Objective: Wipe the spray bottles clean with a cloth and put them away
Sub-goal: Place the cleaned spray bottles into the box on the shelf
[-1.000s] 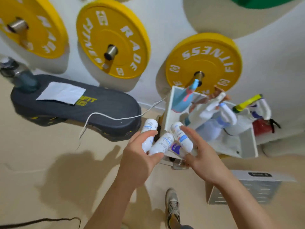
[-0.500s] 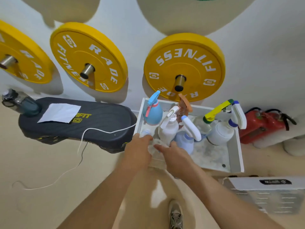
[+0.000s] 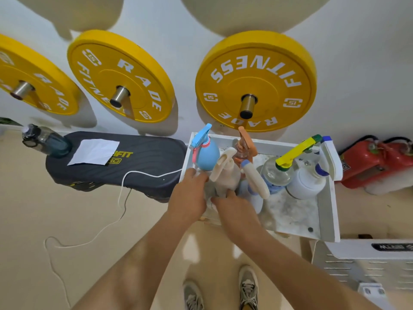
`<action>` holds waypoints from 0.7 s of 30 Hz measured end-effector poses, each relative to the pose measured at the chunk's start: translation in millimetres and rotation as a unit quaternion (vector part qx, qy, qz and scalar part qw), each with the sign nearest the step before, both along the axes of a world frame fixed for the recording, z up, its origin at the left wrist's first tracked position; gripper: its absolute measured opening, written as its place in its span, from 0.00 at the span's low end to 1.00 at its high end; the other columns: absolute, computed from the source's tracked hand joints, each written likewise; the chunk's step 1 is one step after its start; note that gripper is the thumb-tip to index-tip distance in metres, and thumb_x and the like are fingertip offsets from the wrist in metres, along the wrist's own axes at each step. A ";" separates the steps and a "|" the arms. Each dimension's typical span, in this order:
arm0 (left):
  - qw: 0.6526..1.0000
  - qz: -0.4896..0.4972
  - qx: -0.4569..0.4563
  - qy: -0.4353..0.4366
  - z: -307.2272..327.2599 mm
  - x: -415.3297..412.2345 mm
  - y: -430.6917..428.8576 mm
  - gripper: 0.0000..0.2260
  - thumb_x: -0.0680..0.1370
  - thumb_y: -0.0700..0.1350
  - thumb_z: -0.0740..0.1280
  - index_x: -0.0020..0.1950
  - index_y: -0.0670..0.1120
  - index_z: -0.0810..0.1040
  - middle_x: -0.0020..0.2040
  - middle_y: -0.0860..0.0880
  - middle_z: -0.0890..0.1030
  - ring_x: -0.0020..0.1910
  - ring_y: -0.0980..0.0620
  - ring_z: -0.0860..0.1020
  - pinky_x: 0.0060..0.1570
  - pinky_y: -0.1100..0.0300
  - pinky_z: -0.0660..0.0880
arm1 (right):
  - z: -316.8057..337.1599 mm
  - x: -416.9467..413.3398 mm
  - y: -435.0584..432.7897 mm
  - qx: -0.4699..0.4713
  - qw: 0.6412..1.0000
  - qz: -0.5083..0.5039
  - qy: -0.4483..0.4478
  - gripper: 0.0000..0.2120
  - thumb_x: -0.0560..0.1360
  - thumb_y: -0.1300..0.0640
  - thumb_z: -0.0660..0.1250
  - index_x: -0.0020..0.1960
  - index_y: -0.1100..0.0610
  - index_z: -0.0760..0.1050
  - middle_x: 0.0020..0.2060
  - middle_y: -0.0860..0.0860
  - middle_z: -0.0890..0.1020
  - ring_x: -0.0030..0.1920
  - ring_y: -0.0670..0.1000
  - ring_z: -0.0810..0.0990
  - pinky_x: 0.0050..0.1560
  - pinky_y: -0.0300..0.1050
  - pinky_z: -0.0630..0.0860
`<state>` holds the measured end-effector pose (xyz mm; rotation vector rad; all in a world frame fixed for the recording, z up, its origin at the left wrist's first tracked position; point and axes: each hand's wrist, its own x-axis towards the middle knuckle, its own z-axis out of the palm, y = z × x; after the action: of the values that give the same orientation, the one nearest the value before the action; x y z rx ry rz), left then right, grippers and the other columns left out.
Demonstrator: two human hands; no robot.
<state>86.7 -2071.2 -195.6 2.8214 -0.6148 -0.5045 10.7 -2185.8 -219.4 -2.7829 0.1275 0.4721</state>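
Head view, looking down. Your two shoes (image 3: 248,287) stand on the beige floor (image 3: 67,220) at the bottom edge. Both forearms reach forward into the near-left corner of the white tray (image 3: 326,220). Your left hand (image 3: 188,195) is knuckles up, fingers pointing down at the foot of the blue spray bottle (image 3: 207,155). Your right hand (image 3: 232,208) is just beside it, fingertips at the base of the cream spray bottle (image 3: 225,173). Something pale shows between the two hands, mostly hidden. For both hands, cannot tell whether the fingers are gripping anything or spread.

All the spray bottles stand upright in the tray, crowded in its left and far part. Behind the cream one is an amber bottle with orange trigger (image 3: 244,145), and right of it a white-trigger bottle (image 3: 254,182). Further right come the clear bottle with yellow trigger (image 3: 277,173) and the white bottle (image 3: 306,182). The tray's near-right part shows a bare, stained bottom.

Left of the tray lies a black board (image 3: 145,166) carrying a white sheet (image 3: 93,152), cloth or paper, cannot tell. A dark water bottle (image 3: 47,142) sits at the board's far-left end. A white cable (image 3: 125,191) trails off it over the floor. A white metal box (image 3: 368,260) sits near right, a red extinguisher (image 3: 375,162) far right. Yellow weight plates (image 3: 254,81) hang on the wall behind.
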 end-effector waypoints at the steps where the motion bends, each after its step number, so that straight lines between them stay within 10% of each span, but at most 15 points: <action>1: 1.000 -0.006 -0.020 -0.005 -2.7 -5.0 3.8 0.24 0.75 0.38 0.66 0.69 0.51 0.70 0.66 0.47 0.67 0.51 0.41 0.78 0.42 0.58 0.64 | -0.3 -1.1 0.1 0.001 1.000 -0.006 -0.017 0.17 0.79 0.65 0.62 0.65 0.52 0.74 0.59 0.55 0.75 0.57 0.57 0.79 0.49 0.48 0.76; 7: 0.996 -0.022 -0.078 -0.039 -21.5 -19.7 32.5 0.45 0.69 0.35 0.70 0.76 0.64 0.53 0.75 0.47 0.57 0.49 0.43 0.78 0.37 0.59 0.69 | -7.6 -4.6 9.1 0.052 0.988 -0.062 -0.134 0.12 0.70 0.65 0.73 0.50 0.55 0.78 0.40 0.55 0.80 0.39 0.59 0.80 0.30 0.51 0.76; 21: 0.993 0.013 -0.098 -0.056 -25.4 -1.4 15.5 0.11 0.82 0.51 0.61 0.64 0.54 0.74 0.54 0.49 0.77 0.52 0.45 0.77 0.44 0.48 0.78 | -24.4 -14.4 12.0 0.111 0.938 -0.099 -0.313 0.31 0.65 0.74 0.72 0.66 0.58 0.73 0.47 0.56 0.81 0.40 0.58 0.82 0.35 0.48 0.80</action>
<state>85.3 -2055.7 -221.0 2.6803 -0.6115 -0.2650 -3.7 -2173.9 -243.8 -2.5185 0.1876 -0.4270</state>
